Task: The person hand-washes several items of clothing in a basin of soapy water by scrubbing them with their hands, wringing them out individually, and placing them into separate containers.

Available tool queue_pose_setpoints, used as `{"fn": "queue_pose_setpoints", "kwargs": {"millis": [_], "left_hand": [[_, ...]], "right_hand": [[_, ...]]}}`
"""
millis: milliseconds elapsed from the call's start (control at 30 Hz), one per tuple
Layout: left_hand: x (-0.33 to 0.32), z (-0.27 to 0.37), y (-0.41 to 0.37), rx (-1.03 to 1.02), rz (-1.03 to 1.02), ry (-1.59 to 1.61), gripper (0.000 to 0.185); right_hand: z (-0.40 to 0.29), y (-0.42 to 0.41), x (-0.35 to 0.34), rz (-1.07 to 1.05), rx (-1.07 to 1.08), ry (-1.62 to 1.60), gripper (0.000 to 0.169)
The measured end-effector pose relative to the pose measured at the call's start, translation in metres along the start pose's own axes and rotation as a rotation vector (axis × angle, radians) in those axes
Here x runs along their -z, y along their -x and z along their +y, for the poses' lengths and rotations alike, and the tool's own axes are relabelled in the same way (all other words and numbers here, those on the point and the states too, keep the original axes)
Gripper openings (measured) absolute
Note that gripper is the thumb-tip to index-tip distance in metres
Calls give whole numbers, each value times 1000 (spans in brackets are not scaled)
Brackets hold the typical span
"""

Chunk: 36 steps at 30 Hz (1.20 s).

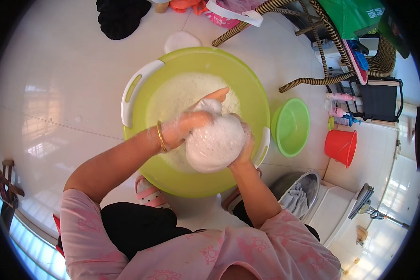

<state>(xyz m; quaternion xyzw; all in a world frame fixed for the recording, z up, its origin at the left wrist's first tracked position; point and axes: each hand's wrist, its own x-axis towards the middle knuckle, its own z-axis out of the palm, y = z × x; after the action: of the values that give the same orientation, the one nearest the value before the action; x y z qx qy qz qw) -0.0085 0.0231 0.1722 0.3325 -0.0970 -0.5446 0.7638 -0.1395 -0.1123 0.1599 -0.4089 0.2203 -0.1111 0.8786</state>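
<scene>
A large lime-green plastic basin (196, 187) with white handles stands on the floor before me, with sudsy water (175, 94) in it. Over the water I hold a bundle thickly coated in white foam (215, 147); the foam hides what lies beneath. My left hand (190, 126), a gold-coloured bangle at its wrist, grips the upper left of the bundle. One or more of its fingers stretch out past a foamy lump. My right hand (245, 145) supports the bundle from the right, its fingers partly covered by suds.
Right of the basin stand a small green basin (292, 127), a red bucket (340, 147) and a metal bowl (313, 182) holding grey cloth (295, 201). A woven-frame chair (302, 81) is at upper right. Foam (182, 42) and black cloth (122, 17) lie beyond the basin on the tiles.
</scene>
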Motion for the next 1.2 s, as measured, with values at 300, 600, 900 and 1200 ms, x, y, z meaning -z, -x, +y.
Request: {"fn": "queue_pose_setpoints", "kwargs": {"millis": [300,600,900,1200], "left_hand": [[-8,6,5,-428,-128,-793,75],[-29,-6,17,-747,-464,-1253,50],[-50,-16,20,-968,-492,-1373,26],[-43,-45,21,-1042,-541,-1363,27]], "right_hand": [[-24,-25,-22,70,-452,-246,61],[-30,-4,0,131,-760,-156,42],[-39,-17,-9,-44,-960,-44,28],[-17,-46,14,-571,-1065,879,28]]}}
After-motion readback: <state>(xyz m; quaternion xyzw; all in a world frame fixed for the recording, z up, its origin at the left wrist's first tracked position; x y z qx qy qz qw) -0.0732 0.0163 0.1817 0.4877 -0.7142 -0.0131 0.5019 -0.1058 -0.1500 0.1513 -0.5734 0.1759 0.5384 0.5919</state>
